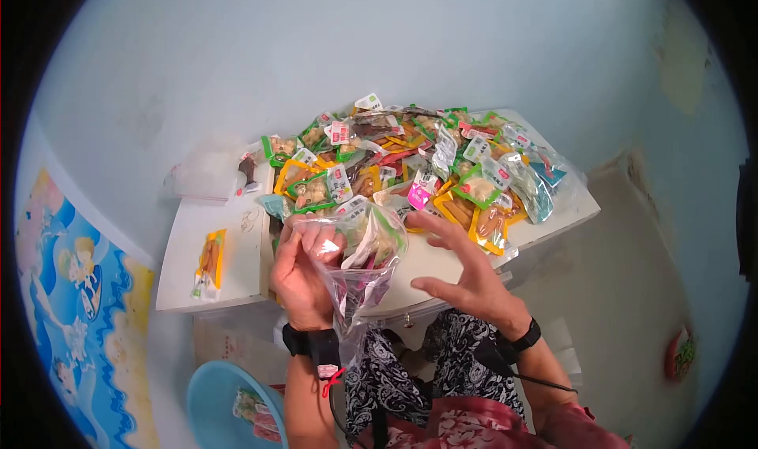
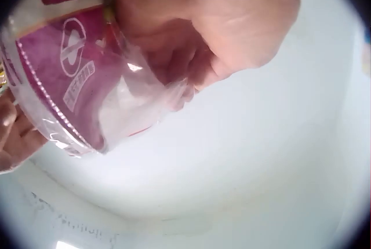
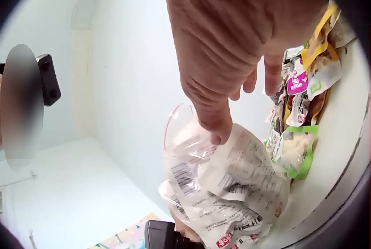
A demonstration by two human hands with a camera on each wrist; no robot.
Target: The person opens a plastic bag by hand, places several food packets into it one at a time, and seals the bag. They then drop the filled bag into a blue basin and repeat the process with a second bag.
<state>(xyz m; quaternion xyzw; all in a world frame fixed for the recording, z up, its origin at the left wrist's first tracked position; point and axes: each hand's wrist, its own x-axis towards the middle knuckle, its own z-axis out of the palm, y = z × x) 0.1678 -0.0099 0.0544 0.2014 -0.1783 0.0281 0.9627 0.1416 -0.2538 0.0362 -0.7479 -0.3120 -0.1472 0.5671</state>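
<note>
My left hand (image 1: 304, 279) grips a clear plastic bag (image 1: 347, 291) by its side, over the front of the table. Inside the bag are several snack packets (image 3: 232, 179), their white backs printed with barcodes; a purple-and-white packet (image 2: 69, 57) shows through the film in the left wrist view. The curled left fingers (image 2: 179, 57) pinch the bunched plastic. My right hand (image 1: 470, 279) is just right of the bag, fingers spread and holding nothing. In the right wrist view its thumb (image 3: 217, 127) overlaps the top of the bag.
A large heap of snack packets (image 1: 395, 145) covers the back of the white table (image 1: 229, 267). One yellow-edged packet (image 1: 209, 263) lies alone at left, near a stack of clear bags (image 1: 205, 173). A blue basin (image 1: 213, 402) with some packets stands on the floor.
</note>
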